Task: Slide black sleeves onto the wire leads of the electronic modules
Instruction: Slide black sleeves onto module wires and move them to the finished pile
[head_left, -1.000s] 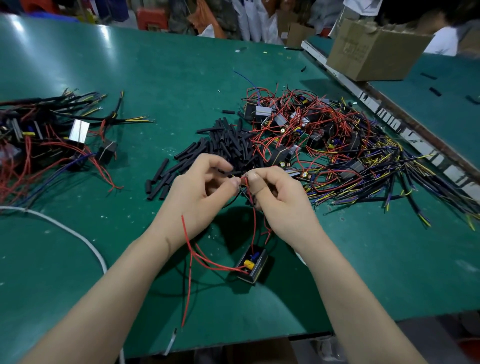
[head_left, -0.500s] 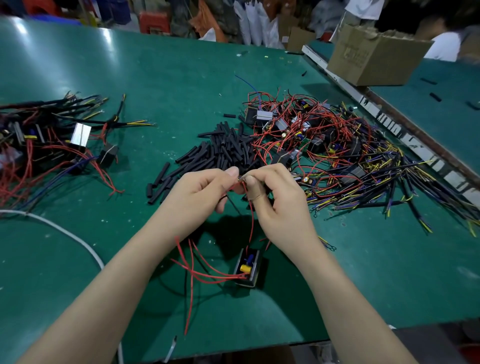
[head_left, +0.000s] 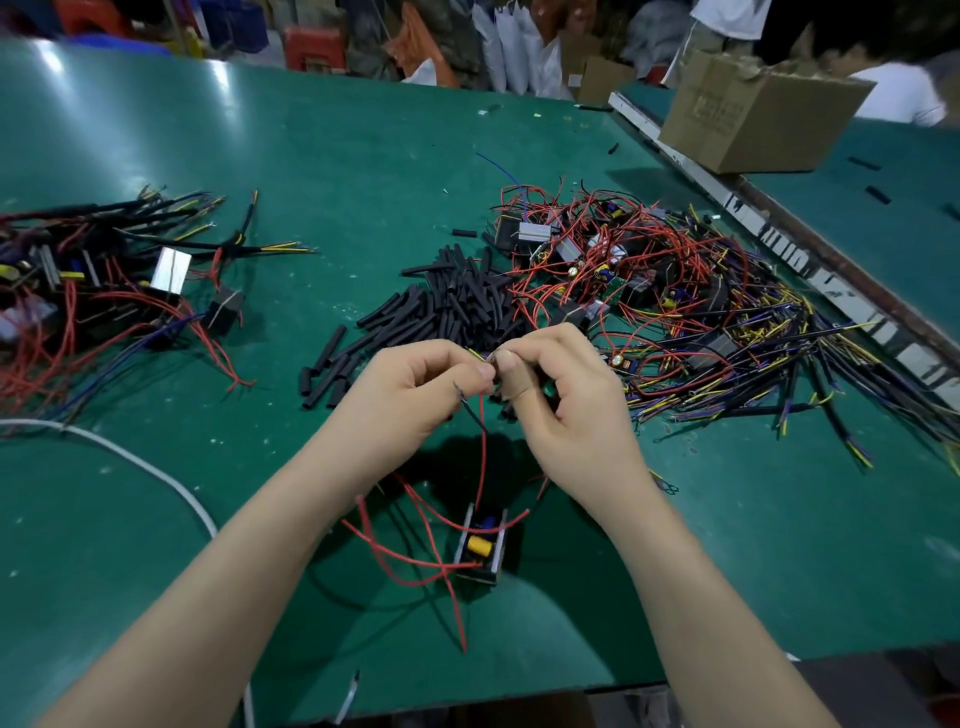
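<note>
A small electronic module (head_left: 480, 548) with a yellow part lies on the green table (head_left: 337, 156) near the front edge, red leads (head_left: 410, 525) curling around it. One red lead rises to my hands. My left hand (head_left: 410, 395) pinches thin wire ends, a dark wire tip sticking out below its fingers. My right hand (head_left: 561, 395) pinches a black sleeve (head_left: 506, 410) against those wires, thumb taped. The two hands meet fingertip to fingertip. A heap of loose black sleeves (head_left: 447, 312) lies just beyond them.
A tangle of modules with red, yellow and purple leads (head_left: 675, 301) fills the right side. Sleeved modules are piled (head_left: 78, 280) at the left. A white cable (head_left: 156, 473) crosses the left front. A cardboard box (head_left: 753, 114) and a metal rail (head_left: 779, 244) stand at the right rear.
Both hands have stayed together at the wire ends, shifting slightly. The module on the table has turned and its red leads have moved with it.
</note>
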